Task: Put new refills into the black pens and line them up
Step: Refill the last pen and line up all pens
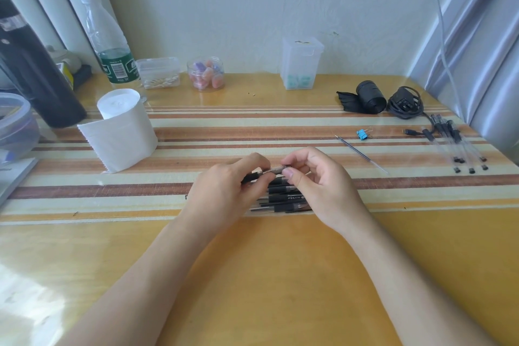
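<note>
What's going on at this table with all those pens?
A person is working on one black pen, held just above the table. The left hand grips its dark end and the right hand pinches the clear end. A bunch of black pens lies right under the hands. Farther right, a thin refill lies loose near a blue binder clip, and a row of clear-barrelled pens lies beyond it.

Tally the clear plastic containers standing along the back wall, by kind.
Water bottle: 1
Cotton swab box: 1
Round jar: 1
Tall lidded box: 1
Total: 4
</note>
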